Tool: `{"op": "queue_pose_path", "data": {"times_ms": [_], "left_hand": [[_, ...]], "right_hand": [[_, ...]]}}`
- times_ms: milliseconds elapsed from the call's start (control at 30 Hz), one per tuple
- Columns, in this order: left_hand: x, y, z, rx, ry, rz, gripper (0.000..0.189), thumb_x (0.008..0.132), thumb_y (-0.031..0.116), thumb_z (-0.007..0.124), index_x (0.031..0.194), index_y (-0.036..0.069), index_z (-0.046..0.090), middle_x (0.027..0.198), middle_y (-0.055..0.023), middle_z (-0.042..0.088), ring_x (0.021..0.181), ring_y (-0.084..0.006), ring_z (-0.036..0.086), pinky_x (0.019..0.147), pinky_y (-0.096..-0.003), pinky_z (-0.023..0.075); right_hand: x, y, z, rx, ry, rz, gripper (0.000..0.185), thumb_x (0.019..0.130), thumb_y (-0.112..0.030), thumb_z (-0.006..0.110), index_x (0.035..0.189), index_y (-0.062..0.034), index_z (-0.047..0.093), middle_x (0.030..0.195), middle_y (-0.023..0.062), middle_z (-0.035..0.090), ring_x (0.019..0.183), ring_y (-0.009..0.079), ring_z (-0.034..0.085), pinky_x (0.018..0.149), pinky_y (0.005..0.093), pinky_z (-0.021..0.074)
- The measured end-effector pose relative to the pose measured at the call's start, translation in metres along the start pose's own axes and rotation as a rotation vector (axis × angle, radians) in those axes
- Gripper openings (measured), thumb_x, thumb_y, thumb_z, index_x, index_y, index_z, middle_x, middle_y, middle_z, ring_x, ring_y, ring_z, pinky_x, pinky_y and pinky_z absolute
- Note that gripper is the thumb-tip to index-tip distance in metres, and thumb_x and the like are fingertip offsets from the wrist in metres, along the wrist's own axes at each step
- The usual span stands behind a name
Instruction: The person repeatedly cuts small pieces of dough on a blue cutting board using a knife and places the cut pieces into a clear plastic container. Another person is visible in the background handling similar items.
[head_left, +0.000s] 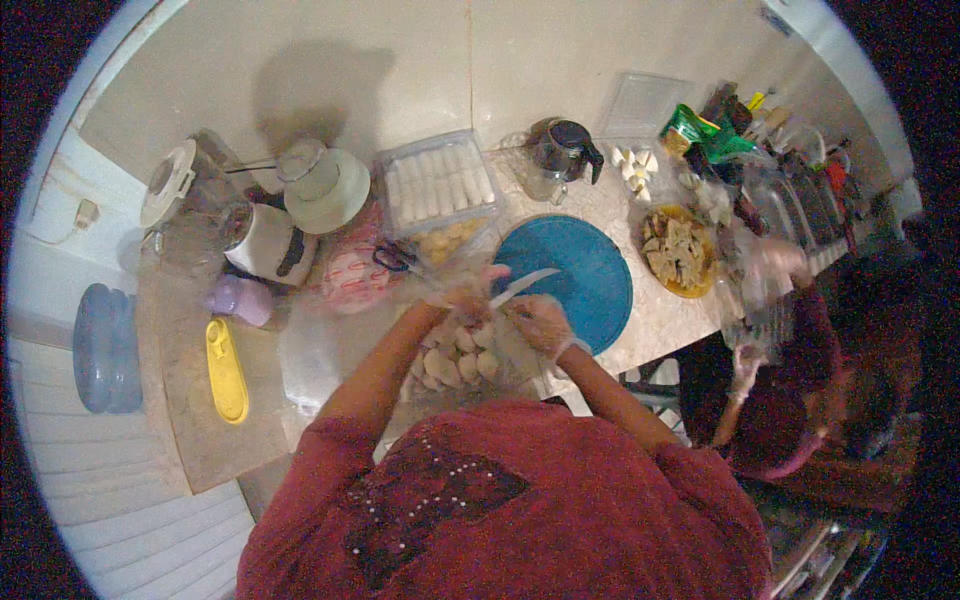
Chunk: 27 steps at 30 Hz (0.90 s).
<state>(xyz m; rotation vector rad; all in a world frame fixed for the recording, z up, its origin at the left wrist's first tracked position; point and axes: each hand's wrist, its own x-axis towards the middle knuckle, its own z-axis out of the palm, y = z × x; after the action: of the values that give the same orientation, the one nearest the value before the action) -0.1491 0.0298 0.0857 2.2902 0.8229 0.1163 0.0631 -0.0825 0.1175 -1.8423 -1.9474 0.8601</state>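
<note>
My left hand (469, 300), in a clear plastic glove, is closed around the lower end of a knife (534, 283). Its pale curved blade points up and right, over the edge of a round blue board (577, 300). Close beside the blade is my right hand (536, 319), also gloved, with curled fingers; whether anything sits in them is hidden. Below both hands, several pale rounded food pieces (457, 364) lie in what looks like clear plastic, partly covered by my forearms. Scissors with dark handles (391, 257) rest to the left.
Behind the board stand a container of white rolls (439, 184) and a glass jug (562, 154). White wedges (634, 171) and a yellow bowl of brownish food pieces (679, 251) are rightward. Another person's gloved hand (780, 259) works there. A yellow holder (226, 371) lies left.
</note>
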Motion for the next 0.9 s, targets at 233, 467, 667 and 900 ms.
{"op": "queue_pose_path", "data": {"times_ms": [233, 467, 667, 900], "left_hand": [[-0.090, -0.105, 0.003, -0.945, -0.098, -0.116, 0.057, 0.090, 0.038, 0.074, 0.135, 0.007, 0.058, 0.116, -0.0123, 0.066, 0.076, -0.0237, 0.063, 0.058, -0.0403, 0.0515], [-0.109, -0.103, 0.040, -0.366, -0.092, -0.655, 0.060, 0.097, 0.055, 0.059, 0.128, 0.004, 0.063, 0.113, -0.0150, 0.068, 0.083, -0.0259, 0.064, 0.063, -0.0435, 0.0518], [-0.139, -0.053, 0.072, -0.771, 0.262, -0.663, 0.060, 0.100, 0.055, 0.055, 0.127, 0.003, 0.064, 0.112, -0.0149, 0.068, 0.093, -0.0244, 0.064, 0.074, -0.0426, 0.0534], [-0.114, -0.126, 0.120, -0.274, 0.239, -0.414, 0.050, 0.102, 0.045, 0.053, 0.129, 0.004, 0.062, 0.112, -0.0164, 0.068, 0.096, -0.0299, 0.066, 0.084, -0.0457, 0.0545]], "right_hand": [[0.038, -0.055, 0.097, -0.139, -0.093, -0.446, 0.038, 0.093, -0.037, 0.067, 0.120, -0.0110, 0.072, 0.112, 0.0183, 0.073, 0.107, 0.0323, 0.070, 0.093, 0.0449, 0.0539], [0.066, -0.071, 0.121, -0.271, -0.262, -0.304, 0.043, 0.092, -0.040, 0.066, 0.122, -0.0103, 0.069, 0.111, 0.0197, 0.073, 0.104, 0.0343, 0.070, 0.090, 0.0463, 0.0550], [0.072, -0.072, 0.116, -0.267, -0.308, -0.259, 0.047, 0.091, -0.043, 0.065, 0.124, -0.0096, 0.067, 0.110, 0.0208, 0.073, 0.102, 0.0361, 0.071, 0.088, 0.0475, 0.0559], [0.068, -0.073, 0.131, -0.369, -0.210, -0.216, 0.052, 0.090, -0.046, 0.064, 0.126, -0.0089, 0.064, 0.109, 0.0222, 0.073, 0.099, 0.0381, 0.071, 0.085, 0.0489, 0.0570]]}}
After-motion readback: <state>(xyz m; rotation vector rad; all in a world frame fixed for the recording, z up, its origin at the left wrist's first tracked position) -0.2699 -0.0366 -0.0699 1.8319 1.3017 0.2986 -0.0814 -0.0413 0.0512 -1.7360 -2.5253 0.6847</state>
